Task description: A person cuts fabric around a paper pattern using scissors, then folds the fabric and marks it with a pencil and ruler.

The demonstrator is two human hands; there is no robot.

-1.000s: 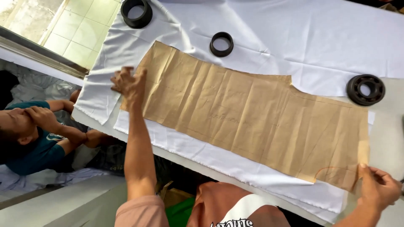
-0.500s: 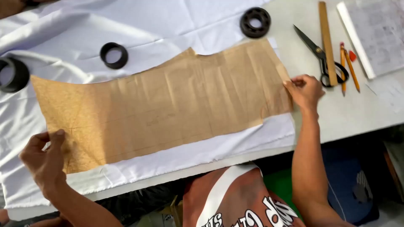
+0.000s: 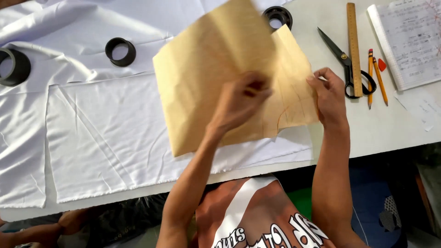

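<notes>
Now the brown paper pattern (image 3: 216, 69) is folded over itself above the white cloth (image 3: 115, 133) on the table (image 3: 395, 124). The left hand (image 3: 241, 101) has its fingers closed on the lifted, blurred flap; the right hand (image 3: 328, 94) pinches the paper's right edge. Just right of the paper lie black scissors (image 3: 344, 59), a wooden ruler (image 3: 353, 41) and two pencils (image 3: 374, 76); black rings (image 3: 120, 51) sit left of it.
</notes>
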